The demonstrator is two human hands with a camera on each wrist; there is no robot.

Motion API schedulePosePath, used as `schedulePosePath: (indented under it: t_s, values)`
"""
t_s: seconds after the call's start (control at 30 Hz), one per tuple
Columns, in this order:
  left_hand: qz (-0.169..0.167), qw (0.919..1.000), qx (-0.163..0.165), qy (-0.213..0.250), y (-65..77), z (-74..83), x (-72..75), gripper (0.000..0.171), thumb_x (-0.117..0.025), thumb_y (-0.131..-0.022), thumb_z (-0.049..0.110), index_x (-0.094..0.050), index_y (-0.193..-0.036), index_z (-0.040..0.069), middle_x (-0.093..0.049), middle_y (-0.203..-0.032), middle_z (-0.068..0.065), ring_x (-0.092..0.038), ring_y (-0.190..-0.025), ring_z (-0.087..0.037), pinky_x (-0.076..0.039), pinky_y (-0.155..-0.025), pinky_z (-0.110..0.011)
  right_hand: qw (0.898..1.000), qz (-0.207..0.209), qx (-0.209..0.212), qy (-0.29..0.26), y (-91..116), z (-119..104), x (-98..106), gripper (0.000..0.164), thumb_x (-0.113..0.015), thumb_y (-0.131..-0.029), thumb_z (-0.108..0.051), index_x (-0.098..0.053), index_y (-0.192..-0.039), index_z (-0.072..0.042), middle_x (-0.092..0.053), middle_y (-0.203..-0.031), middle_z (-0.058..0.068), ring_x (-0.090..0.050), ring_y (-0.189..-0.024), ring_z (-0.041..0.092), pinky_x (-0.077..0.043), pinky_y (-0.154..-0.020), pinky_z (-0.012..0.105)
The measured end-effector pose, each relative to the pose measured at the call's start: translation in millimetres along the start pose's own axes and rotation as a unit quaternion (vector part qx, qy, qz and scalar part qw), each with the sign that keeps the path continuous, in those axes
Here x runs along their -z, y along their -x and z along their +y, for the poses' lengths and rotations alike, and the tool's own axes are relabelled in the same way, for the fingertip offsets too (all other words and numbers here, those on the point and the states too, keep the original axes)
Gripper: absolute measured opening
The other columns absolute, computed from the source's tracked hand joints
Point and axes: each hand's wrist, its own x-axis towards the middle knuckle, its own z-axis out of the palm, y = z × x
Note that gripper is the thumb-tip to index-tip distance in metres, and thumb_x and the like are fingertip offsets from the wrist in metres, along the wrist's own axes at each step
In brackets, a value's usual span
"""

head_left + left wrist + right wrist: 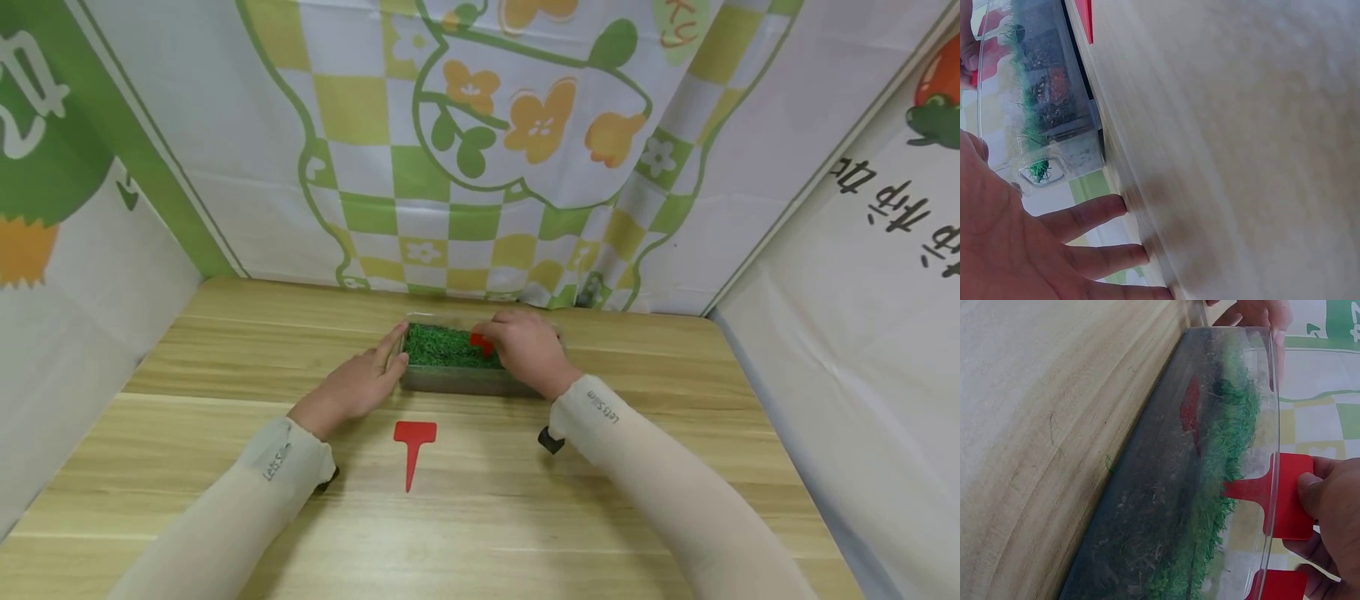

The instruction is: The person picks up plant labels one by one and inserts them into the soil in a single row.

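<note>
A clear plastic planter box [457, 382] full of green grass [442, 347] stands near the back of the table. Over its right part, my right hand [534, 350] pinches the head of a red T-shaped plant label [1292, 497], whose stem goes down into the grass. A second red plant label [1280, 585] stands beside it, by the lower fingers in the right wrist view. My left hand [362, 382] rests against the box's left end, thumb and fingers spread. In front of the box another red plant label [414, 433] lies flat on the table.
The wooden table [480, 525] runs back to a checked, flowered curtain [465, 208]. White printed cloth walls [847, 275] close in both sides. Dark wrist-worn pieces [551, 440] show under both sleeves.
</note>
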Motion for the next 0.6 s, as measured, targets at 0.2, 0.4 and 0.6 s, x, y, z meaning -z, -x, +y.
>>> schedulePosePath:
  t_s: [0.2,0.4,0.6]
  values:
    - [-0.004,1.0000,-0.001,0.004,-1.7,0.0,-0.5,0.064,-0.018,-0.107,0.054,0.010,-0.161,0.034,-0.030,-0.161,-0.020,-0.033,-0.142,-0.052,-0.017,-0.120,-0.063,1.000,-0.009,-0.005,0.001,1.4,1.9,0.0,0.039,-0.063,-0.092,-0.001,-0.073,-0.122,-0.024,-0.074,-0.103,-0.003,-0.070,-0.092,0.018,-0.055,-0.087,0.045]
    - [-0.006,1.0000,0.003,0.004,0.2,-0.1,0.2,0.064,-0.019,-0.107,0.054,0.009,-0.161,0.033,-0.030,-0.160,-0.020,-0.032,-0.143,-0.052,-0.016,-0.120,-0.063,1.000,-0.010,-0.001,0.000,-0.8,1.7,-0.1,0.027,-0.064,-0.098,-0.019,-0.073,-0.122,-0.025,-0.073,-0.102,-0.004,-0.069,-0.091,0.017,-0.052,-0.090,0.044]
    - [-0.004,1.0000,0.001,0.001,-0.3,-0.2,-0.6,0.064,-0.017,-0.107,0.055,0.009,-0.161,0.032,-0.028,-0.161,-0.020,-0.031,-0.143,-0.052,-0.015,-0.120,-0.064,1.000,0.001,-0.002,-0.009,1.1,1.1,6.4,0.026,-0.062,-0.099,-0.025,-0.073,-0.123,-0.023,-0.072,-0.103,-0.003,-0.067,-0.092,0.017,-0.051,-0.088,0.043]
